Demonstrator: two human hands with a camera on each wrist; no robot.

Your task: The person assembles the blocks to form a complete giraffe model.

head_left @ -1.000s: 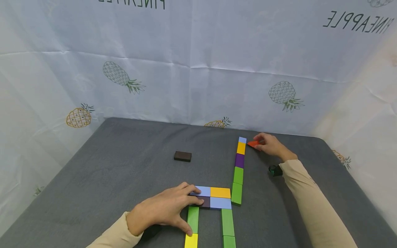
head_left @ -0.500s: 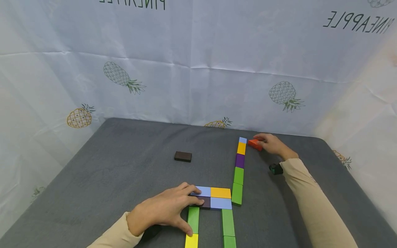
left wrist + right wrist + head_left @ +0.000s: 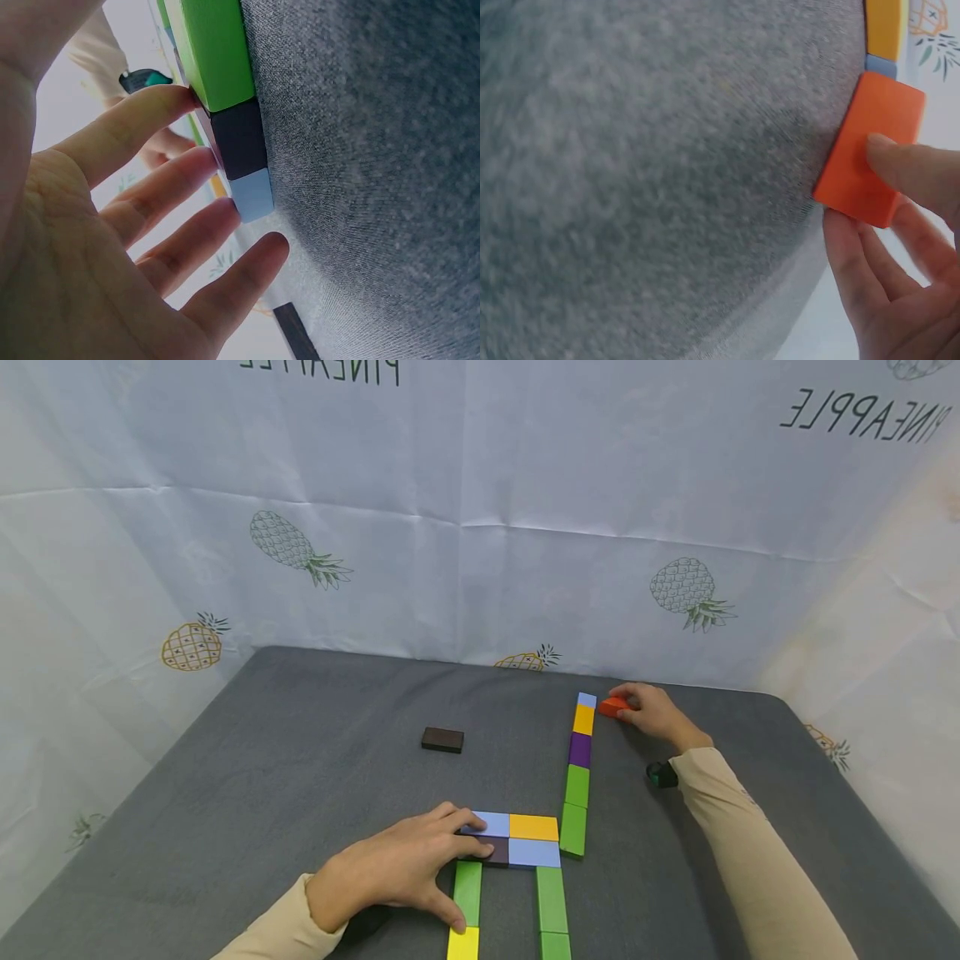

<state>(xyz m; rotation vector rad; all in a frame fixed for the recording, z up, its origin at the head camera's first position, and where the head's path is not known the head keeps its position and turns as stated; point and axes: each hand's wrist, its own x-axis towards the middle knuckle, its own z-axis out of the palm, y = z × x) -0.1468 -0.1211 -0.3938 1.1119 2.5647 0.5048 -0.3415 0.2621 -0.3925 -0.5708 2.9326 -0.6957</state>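
Note:
My right hand [image 3: 658, 720] pinches an orange-red rectangular block [image 3: 612, 707] at the far end of a line of blocks. In the right wrist view the thumb lies across its broad face, and a light blue block [image 3: 881, 66] shows right beyond it. My left hand [image 3: 397, 870] spreads its fingers over a dark block [image 3: 500, 853] and a light blue block [image 3: 492, 823], fingertips on their tops. Its thumb tip rests where a green block [image 3: 467, 889] meets a yellow block [image 3: 462, 947]. The left wrist view shows those fingers extended, not wrapped round anything.
The line holds a purple block [image 3: 580, 750] between green and yellow-orange ones. Near it, a yellow-orange block [image 3: 534, 827] and another light blue block [image 3: 534, 852] sit above a right-hand green column [image 3: 551, 902]. A dark brown block [image 3: 442, 740] lies apart on the grey cloth [image 3: 315, 743].
The orange-red block has turned in my right hand's fingers, showing its face differently, while staying beside the line's far end. My left hand stays in place.

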